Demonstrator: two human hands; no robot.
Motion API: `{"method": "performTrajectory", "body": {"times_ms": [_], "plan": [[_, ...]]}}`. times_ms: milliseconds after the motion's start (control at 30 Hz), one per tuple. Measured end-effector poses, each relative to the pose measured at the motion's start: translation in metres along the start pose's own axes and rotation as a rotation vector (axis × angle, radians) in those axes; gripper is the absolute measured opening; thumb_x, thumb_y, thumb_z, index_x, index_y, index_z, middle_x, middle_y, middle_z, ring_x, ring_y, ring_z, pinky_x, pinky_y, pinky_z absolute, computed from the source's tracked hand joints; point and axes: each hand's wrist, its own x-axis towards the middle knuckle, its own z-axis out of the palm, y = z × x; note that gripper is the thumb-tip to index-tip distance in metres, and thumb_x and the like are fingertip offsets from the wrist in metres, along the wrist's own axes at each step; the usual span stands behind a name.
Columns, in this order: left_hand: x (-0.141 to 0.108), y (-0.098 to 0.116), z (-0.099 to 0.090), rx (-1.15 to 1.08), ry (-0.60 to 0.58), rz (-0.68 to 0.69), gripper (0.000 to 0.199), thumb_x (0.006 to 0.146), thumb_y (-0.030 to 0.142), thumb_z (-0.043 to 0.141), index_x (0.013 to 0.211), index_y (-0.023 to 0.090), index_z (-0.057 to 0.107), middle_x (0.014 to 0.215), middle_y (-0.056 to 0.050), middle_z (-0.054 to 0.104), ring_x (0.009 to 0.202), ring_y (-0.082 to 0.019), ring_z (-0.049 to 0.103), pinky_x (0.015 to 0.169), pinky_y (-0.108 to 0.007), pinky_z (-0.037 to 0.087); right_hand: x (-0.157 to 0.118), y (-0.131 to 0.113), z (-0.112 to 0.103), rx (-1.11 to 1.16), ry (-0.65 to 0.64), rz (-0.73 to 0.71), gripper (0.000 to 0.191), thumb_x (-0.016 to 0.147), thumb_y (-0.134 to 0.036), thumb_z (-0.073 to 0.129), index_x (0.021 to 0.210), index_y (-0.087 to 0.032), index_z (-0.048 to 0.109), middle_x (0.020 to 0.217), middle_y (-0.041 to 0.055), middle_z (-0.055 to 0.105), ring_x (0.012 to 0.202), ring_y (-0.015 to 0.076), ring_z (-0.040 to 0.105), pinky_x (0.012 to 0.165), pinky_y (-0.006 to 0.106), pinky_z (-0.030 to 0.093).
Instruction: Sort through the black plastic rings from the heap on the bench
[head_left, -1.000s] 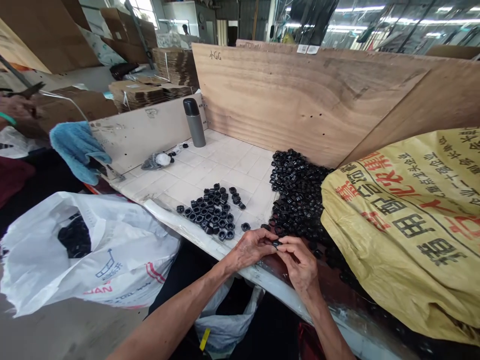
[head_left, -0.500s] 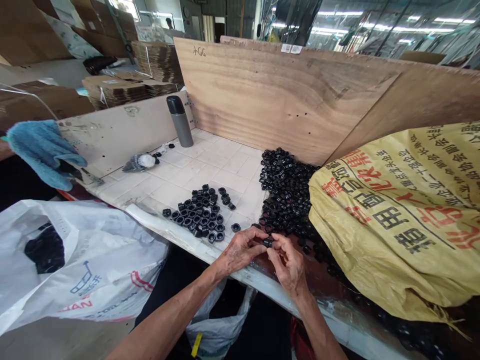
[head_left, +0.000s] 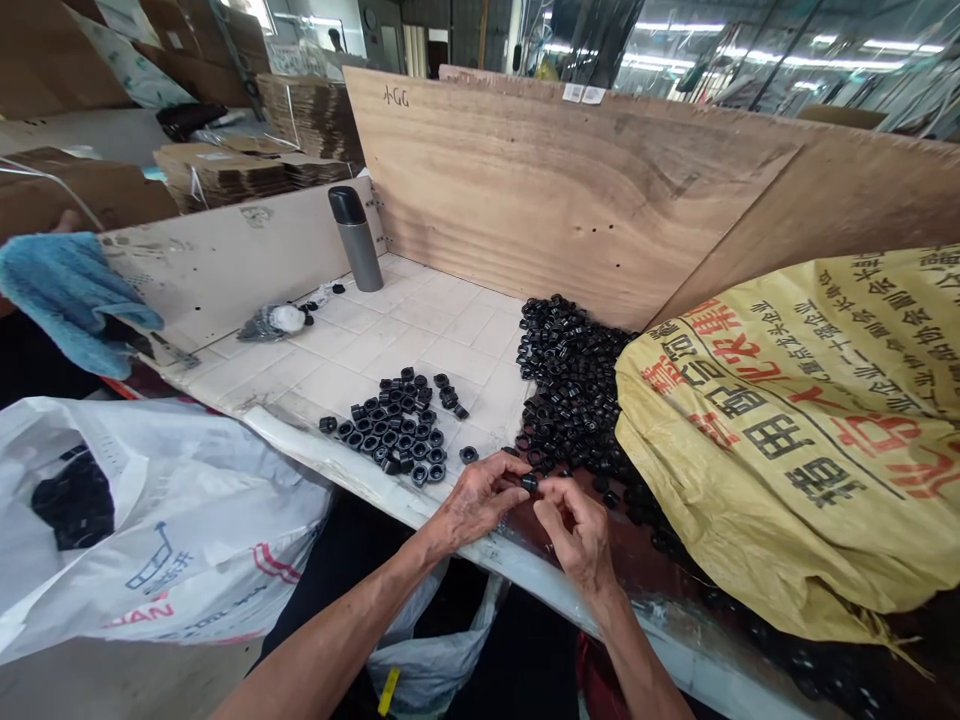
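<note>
Between the thumb and fingers of my left hand (head_left: pixel 480 497) is a small round black plastic part (head_left: pixel 529 482), held just above the front edge of the table. My right hand (head_left: pixel 579 525) is right beside it, its index finger and thumb bent close together and the index tip at the part's right side. Whether those right fingers pinch anything is too small to make out. Left of the hands lies a loose group of similar black ring-shaped parts (head_left: pixel 390 425), hollow ends mostly up, with a single one (head_left: pixel 469 455) nearest my left hand. Behind my right hand spreads a large heap of black parts (head_left: pixel 562 370).
A yellow woven sack (head_left: pixel 750 450) covers the table's right side. A grey thermos (head_left: pixel 358 245) stands near the wooden back board (head_left: pixel 562 190). A small plastic bag (head_left: pixel 274 322) and a blue towel (head_left: pixel 71 290) are at left. A white sack (head_left: pixel 195 540) hangs at the front left.
My right thumb and index finger have come off the sides of the black part and drawn closer together. It stays in my left fingers, slightly turned. The view has shifted a little.
</note>
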Motion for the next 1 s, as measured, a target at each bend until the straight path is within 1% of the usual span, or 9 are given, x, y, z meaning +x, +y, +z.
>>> {"method": "performTrajectory", "body": {"times_ms": [67, 167, 333, 567, 667, 767, 867, 933, 1000], "plan": [[0.0, 0.0, 0.0, 0.009, -0.011, 0.009, 0.024, 0.084, 0.021, 0.067, 0.108, 0.017, 0.066, 0.102, -0.006, 0.069, 0.088, -0.017, 0.066, 0.078, -0.027, 0.052, 0.001, 0.001, 0.0, 0.015, 0.017, 0.039, 0.024, 0.089, -0.041, 0.06, 0.1, -0.02, 0.067, 0.069, -0.0012, 0.062, 0.058, 0.0144, 0.056, 0.057, 0.025, 0.047], [-0.001, -0.001, 0.001, -0.008, -0.034, -0.003, 0.025, 0.084, 0.022, 0.068, 0.109, 0.016, 0.066, 0.099, -0.006, 0.07, 0.088, -0.018, 0.067, 0.078, -0.028, 0.053, 0.0, 0.006, 0.001, -0.01, 0.035, 0.108, 0.022, 0.091, -0.041, 0.059, 0.089, -0.02, 0.067, 0.066, -0.001, 0.063, 0.058, 0.0151, 0.059, 0.056, 0.025, 0.049], [-0.001, -0.004, 0.0, -0.051, -0.065, -0.023, 0.024, 0.087, 0.026, 0.066, 0.109, 0.016, 0.064, 0.097, -0.006, 0.071, 0.086, -0.018, 0.069, 0.079, -0.029, 0.055, -0.001, 0.011, 0.005, 0.084, -0.011, 0.109, 0.023, 0.092, -0.038, 0.059, 0.106, -0.021, 0.064, 0.089, 0.0051, 0.071, 0.073, 0.019, 0.069, 0.066, 0.027, 0.056], [-0.004, -0.002, 0.002, 0.43, -0.076, 0.382, 0.028, 0.095, 0.014, 0.048, 0.121, 0.021, 0.057, 0.116, -0.01, 0.065, 0.111, -0.021, 0.063, 0.097, -0.037, 0.052, 0.001, 0.01, 0.008, 0.277, -0.117, 0.288, 0.022, 0.091, -0.039, 0.057, 0.098, -0.019, 0.06, 0.057, -0.0038, 0.061, 0.049, 0.0153, 0.06, 0.051, 0.024, 0.049], [-0.012, 0.005, -0.002, 0.545, -0.133, 0.384, 0.033, 0.095, 0.009, 0.043, 0.123, 0.022, 0.055, 0.116, -0.009, 0.063, 0.11, -0.019, 0.062, 0.094, -0.033, 0.053, 0.0, 0.008, 0.008, 0.326, -0.165, 0.327, 0.021, 0.09, -0.04, 0.057, 0.092, -0.019, 0.061, 0.056, -0.0048, 0.06, 0.042, 0.0129, 0.054, 0.045, 0.023, 0.045], [-0.021, 0.009, -0.012, 0.747, -0.094, 0.324, 0.028, 0.093, 0.012, 0.046, 0.115, 0.022, 0.059, 0.103, -0.006, 0.062, 0.092, -0.018, 0.064, 0.083, -0.03, 0.055, -0.003, 0.011, 0.005, 0.1, 0.034, 0.224, 0.023, 0.089, -0.04, 0.059, 0.08, -0.02, 0.062, 0.061, -0.0023, 0.06, 0.048, 0.0131, 0.054, 0.048, 0.024, 0.045], [-0.023, 0.008, -0.02, 1.024, 0.129, 0.264, 0.024, 0.087, 0.012, 0.051, 0.106, 0.021, 0.063, 0.101, -0.008, 0.061, 0.09, -0.021, 0.062, 0.081, -0.034, 0.054, -0.004, 0.02, 0.001, -0.141, 0.373, 0.139, 0.013, 0.087, -0.032, 0.059, 0.086, -0.02, 0.063, 0.076, 0.0029, 0.062, 0.065, 0.0174, 0.057, 0.06, 0.028, 0.049], [-0.019, 0.006, -0.018, 1.178, 0.252, 0.25, 0.023, 0.084, 0.01, 0.053, 0.101, 0.021, 0.065, 0.106, -0.01, 0.061, 0.096, -0.025, 0.059, 0.083, -0.038, 0.052, -0.003, 0.025, -0.001, -0.222, 0.452, 0.112, 0.014, 0.083, -0.024, 0.057, 0.095, -0.019, 0.063, 0.086, 0.0058, 0.061, 0.073, 0.0198, 0.058, 0.063, 0.03, 0.05], [-0.011, 0.004, -0.009, 1.256, 0.297, 0.261, 0.022, 0.085, 0.011, 0.053, 0.1, 0.02, 0.066, 0.106, -0.011, 0.062, 0.095, -0.027, 0.057, 0.083, -0.04, 0.05, -0.001, 0.027, -0.001, -0.26, 0.436, 0.07, 0.02, 0.081, -0.019, 0.055, 0.1, -0.019, 0.063, 0.092, 0.0073, 0.06, 0.076, 0.0207, 0.058, 0.066, 0.032, 0.051]]}}
